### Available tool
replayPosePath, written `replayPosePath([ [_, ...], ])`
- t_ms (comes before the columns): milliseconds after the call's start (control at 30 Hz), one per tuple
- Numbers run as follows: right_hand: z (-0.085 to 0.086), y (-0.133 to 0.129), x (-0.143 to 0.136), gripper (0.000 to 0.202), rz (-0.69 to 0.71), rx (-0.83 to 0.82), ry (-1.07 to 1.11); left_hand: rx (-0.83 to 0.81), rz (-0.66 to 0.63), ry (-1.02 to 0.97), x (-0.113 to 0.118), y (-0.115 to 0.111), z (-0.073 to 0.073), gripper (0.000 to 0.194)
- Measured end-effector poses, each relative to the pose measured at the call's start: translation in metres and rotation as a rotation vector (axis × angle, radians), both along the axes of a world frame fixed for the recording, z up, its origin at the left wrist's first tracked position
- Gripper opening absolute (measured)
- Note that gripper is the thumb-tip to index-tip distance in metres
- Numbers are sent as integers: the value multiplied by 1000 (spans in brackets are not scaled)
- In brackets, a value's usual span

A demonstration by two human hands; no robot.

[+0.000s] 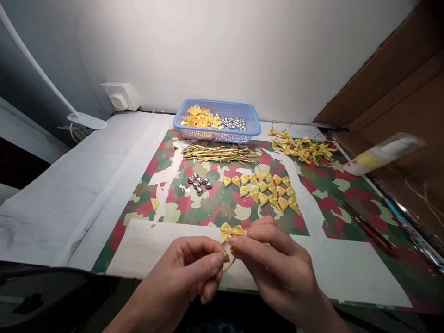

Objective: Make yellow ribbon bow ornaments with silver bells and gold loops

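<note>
Near the table's front edge, my left hand (197, 268) pinches a thin gold twist tie (229, 265) between thumb and forefinger. My right hand (277, 263) closes its fingertips on a yellow ribbon bow (231, 231), whose loops show above both hands. The tie bends in a loop just under the bow. Something small and shiny shows at the bow's lower middle, mostly covered by my right fingers. Beyond the hands lie several yellow bows (263, 187) in rows, and to their left a cluster of silver jingle bells (199, 182).
A blue basket (217, 102) at the wall holds yellow bows and silver bells. Gold ties (218, 153) lie before it. Finished-looking bows with ties (305, 149) are heaped right, beside a clear bottle (381, 155). Dark-tipped tweezers (369, 226), a lamp (86, 120) and cardboard (391, 83) flank the patterned mat.
</note>
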State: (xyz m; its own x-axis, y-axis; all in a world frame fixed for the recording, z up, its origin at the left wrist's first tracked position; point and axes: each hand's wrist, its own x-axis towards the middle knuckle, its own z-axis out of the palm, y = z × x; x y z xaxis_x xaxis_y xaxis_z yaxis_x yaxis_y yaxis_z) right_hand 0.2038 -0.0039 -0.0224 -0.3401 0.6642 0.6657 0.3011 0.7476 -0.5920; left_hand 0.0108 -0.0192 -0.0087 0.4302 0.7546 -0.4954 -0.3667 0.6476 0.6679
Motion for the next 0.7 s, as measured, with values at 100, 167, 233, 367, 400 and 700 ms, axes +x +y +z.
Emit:
replayPosePath([
  [100,-1,0,0,42,-25,101,-32,-40,-6,-59,0,-1,-2,20],
  [167,-2,-1,-1,40,-43,134,-48,-50,-10,-86,-1,-1,-3,19],
  [233,-3,-2,0,38,-52,139,-69,-49,-17,-93,-1,-1,-3,19],
  [367,-3,-3,2,32,-58,181,-121,-21,-40,-65,0,2,-3,21],
  [400,-3,-3,3,31,-59,196,-136,-4,-45,-43,1,2,-2,24],
  [700,1,-6,6,28,-145,142,-285,623,182,653,21,-12,-4,17],
])
